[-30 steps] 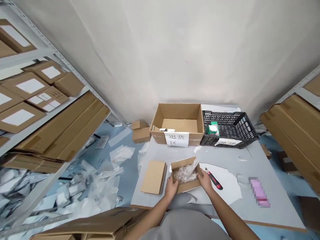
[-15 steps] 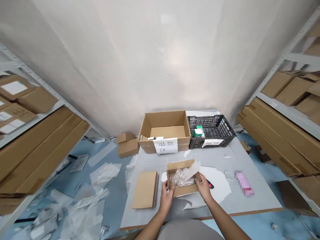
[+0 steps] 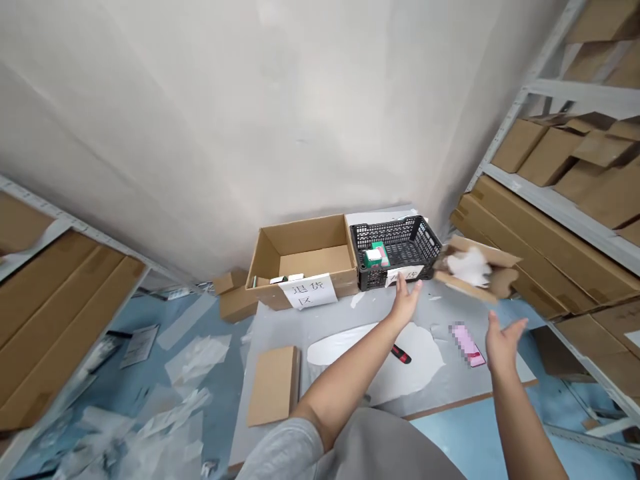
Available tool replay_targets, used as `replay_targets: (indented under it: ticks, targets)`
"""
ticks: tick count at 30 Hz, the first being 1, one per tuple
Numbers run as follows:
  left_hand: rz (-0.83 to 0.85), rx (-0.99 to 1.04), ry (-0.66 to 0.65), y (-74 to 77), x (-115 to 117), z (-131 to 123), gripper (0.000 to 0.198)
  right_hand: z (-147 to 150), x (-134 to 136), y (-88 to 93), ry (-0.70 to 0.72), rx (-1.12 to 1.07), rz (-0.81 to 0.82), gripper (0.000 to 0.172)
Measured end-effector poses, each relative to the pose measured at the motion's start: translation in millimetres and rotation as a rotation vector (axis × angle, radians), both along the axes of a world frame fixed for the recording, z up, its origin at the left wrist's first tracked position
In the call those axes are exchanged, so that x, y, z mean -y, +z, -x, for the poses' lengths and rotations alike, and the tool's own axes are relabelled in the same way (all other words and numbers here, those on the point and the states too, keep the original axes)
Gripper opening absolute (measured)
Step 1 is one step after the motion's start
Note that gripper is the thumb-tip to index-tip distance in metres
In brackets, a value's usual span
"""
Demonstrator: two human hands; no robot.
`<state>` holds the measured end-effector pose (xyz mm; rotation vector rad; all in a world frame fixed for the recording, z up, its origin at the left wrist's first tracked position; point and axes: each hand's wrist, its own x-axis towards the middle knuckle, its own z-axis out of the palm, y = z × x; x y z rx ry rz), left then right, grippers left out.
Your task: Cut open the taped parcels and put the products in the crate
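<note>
An opened cardboard box [image 3: 493,259] with white and clear packing material [image 3: 470,267] inside is tilted in the air at the right end of the table, blurred by motion. Neither hand touches it. My left hand [image 3: 405,303] reaches out with spread fingers just in front of the black plastic crate [image 3: 395,273]. Below the flying box, my right hand [image 3: 503,340] is raised with its fingers apart, holding nothing. A red and black cutter [image 3: 401,353] lies on a white sheet [image 3: 420,377] on the table.
A large open carton [image 3: 305,240] with a handwritten paper sign stands beside the crate, which holds green and white small boxes [image 3: 376,255]. A closed brown box [image 3: 273,385] lies at the table's left, a pink phone [image 3: 467,345] at its right. Scrap paper [image 3: 197,353] litters the floor; loaded shelves flank both sides.
The open box has left both hands and moved from the table's front middle to the far right. Both hands have swung right and opened. The view has turned right.
</note>
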<state>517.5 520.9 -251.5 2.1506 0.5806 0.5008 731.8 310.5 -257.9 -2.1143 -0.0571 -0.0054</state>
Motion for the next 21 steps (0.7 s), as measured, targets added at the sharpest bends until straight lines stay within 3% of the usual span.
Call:
replay_targets:
  ticks: [2,4,8,10,12,14,17,21]
  targets:
    - [0.009,-0.032,0.085,-5.5,-5.9,17.8,0.041,5.0,-5.7,0.9,0.065,0.108,0.021,0.101]
    - [0.023,-0.082,0.198,-16.1,-8.6,51.2,0.039,20.6,-21.2,-8.1,0.180,0.119,0.017,0.085]
    - [0.051,-0.213,0.475,-49.0,-7.4,150.1,0.040,69.2,-72.4,-45.8,0.527,-0.054,-0.057,0.064]
    - [0.075,-0.324,0.688,-73.9,-5.2,209.5,0.062,102.2,-100.7,-68.9,0.740,-0.133,-0.079,0.056]
    - [0.115,-0.631,1.013,-103.6,-2.1,267.0,0.090,141.8,-125.3,-92.7,0.939,-0.227,-0.065,0.050]
    - [0.219,-0.880,1.189,-134.0,1.6,314.6,0.119,186.0,-144.1,-116.4,1.097,-0.278,-0.040,0.045]
    - [0.368,-0.990,1.199,-170.7,6.0,359.1,0.142,251.9,-163.5,-148.6,1.278,-0.333,0.025,0.039]
    - [0.357,-0.876,1.149,-196.4,7.6,380.0,0.156,318.9,-190.8,-176.7,1.408,-0.376,0.145,0.043]
